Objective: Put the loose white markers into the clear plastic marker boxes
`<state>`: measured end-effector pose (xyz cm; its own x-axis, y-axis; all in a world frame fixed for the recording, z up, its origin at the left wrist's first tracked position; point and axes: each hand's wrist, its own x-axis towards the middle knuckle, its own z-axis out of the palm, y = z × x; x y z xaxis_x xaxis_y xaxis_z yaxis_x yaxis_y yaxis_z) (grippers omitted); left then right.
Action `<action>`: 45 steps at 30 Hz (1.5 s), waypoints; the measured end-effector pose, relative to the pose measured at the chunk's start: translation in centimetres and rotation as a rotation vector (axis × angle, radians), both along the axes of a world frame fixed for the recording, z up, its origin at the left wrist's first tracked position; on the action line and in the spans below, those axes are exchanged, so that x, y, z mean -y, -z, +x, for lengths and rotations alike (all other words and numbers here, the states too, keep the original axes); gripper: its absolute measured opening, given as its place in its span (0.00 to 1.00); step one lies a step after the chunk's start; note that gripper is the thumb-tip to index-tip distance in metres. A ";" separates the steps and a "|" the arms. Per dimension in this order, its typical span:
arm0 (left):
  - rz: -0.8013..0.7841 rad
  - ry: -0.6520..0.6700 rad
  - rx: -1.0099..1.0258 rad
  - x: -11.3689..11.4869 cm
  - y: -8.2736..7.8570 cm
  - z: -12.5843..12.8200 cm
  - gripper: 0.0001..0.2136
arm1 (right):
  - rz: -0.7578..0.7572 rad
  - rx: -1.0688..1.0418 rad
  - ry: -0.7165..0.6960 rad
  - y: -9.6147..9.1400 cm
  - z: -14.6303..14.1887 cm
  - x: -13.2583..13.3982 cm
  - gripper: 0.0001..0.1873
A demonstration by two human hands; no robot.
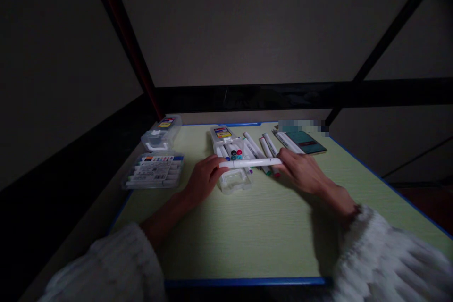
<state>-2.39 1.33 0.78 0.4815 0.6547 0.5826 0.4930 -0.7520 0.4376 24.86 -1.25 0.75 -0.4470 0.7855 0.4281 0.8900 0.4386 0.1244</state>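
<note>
Grip: white marker [251,163] held by left hand [204,178] and right hand [305,171], likely for steadiness
Marker case [223,136]: placed at twelve o'clock, reachable

Left fingers [214,164] and right fingers [285,156] are holding a long white marker [249,163], loose white markers [254,145] lying beyond them.

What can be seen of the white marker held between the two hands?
The white marker is long, slim and straight, with a smooth, plastic-looking surface and a thin line across it toward its left end. It lies nearly level, its right end slightly higher in the picture. The fingers of the left hand and right hand grip its opposite ends, partly hiding them. From this view it crosses in front of the clear case.
</note>
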 end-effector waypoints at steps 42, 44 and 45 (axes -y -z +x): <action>-0.074 0.009 0.063 -0.1 -0.2 0.0 0.09 | -0.012 -0.144 -0.181 -0.5 0.0 0.6 0.23; -0.070 0.016 0.080 -0.1 -0.2 0.0 0.09 | -0.016 -0.143 -0.183 -0.6 0.0 0.7 0.23; -0.074 0.016 0.084 0.0 -0.3 0.0 0.08 | -0.016 -0.142 -0.183 -0.5 0.0 0.7 0.23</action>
<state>-2.38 1.36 1.03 0.4439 0.6898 0.5719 0.4406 -0.7238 0.5311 24.82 -1.92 1.30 -0.5185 0.7040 0.4854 0.8036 0.5952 -0.0050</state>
